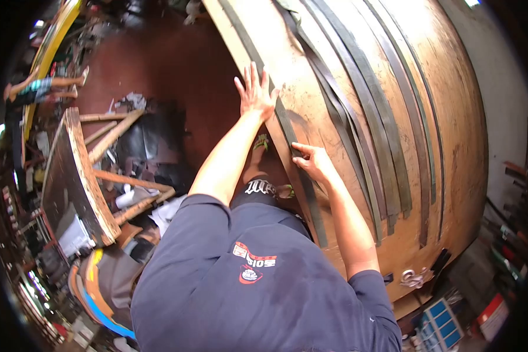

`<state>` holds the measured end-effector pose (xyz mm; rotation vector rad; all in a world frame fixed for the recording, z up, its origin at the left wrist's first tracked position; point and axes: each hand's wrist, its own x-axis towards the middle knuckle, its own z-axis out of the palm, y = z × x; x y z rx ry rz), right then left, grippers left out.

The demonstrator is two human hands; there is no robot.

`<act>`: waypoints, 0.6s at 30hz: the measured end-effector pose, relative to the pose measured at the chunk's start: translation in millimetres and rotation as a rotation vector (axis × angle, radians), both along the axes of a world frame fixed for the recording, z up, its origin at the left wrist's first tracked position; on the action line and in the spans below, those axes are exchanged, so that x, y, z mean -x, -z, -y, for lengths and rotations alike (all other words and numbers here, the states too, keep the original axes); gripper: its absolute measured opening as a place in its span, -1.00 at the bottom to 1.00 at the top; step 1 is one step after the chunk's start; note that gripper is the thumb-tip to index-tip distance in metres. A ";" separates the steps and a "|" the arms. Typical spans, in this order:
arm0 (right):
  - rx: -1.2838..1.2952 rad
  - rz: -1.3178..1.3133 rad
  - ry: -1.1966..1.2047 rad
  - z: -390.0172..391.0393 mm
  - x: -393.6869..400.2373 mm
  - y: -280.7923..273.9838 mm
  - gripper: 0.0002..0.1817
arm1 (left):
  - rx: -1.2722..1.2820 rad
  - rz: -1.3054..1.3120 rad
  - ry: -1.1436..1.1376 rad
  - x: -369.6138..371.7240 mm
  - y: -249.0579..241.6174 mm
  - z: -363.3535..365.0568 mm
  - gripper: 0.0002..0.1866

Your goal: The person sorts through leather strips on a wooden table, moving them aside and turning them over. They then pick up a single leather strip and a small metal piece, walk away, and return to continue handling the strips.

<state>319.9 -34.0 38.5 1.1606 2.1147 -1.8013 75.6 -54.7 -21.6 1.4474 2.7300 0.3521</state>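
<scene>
A long dark flat strip [285, 122], perhaps leather, lies along the near edge of a wooden worktable [334, 205]. My left hand [257, 95] rests on the strip at the table's edge, palm down and fingers spread. Closer to my body, my right hand [312, 162] touches the same strip. Its index finger is stretched out, the thumb stands apart from it, and the other fingers are curled. Several more dark strips [358, 82] lie lengthwise across the table beyond my hands, some overlapping.
A wooden frame [91, 176] stands on the floor at the left. Below it are curved pieces with a blue edge [102, 311]. Small metal pieces [413, 278] sit at the table's near end, by a blue drawer unit [443, 325]. Another person [41, 88] is far left.
</scene>
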 end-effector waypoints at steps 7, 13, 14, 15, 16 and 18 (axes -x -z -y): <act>-0.090 0.004 0.011 3.9 -0.6 -5.4 -0.48 | 0.089 0.435 1.125 -46.2 -24.1 74.5 -0.12; 0.108 0.093 0.203 10.9 6.6 -24.8 -0.53 | 0.304 0.140 1.184 63.3 -38.9 10.3 -0.13; 0.042 0.082 0.194 13.5 6.7 -21.7 -0.53 | 0.276 0.078 1.122 87.6 -31.1 -0.7 -0.16; -0.026 0.073 0.182 15.4 7.0 -19.3 -0.53 | 0.368 -0.002 1.052 110.4 -31.5 -15.0 -0.16; -0.031 0.077 0.195 16.1 8.8 -18.3 -0.53 | 0.341 -0.084 0.973 130.8 -36.7 -25.6 -0.16; -0.079 0.066 0.188 14.8 14.7 -18.2 -0.54 | 0.348 -0.194 0.696 162.8 -32.5 -46.7 -0.19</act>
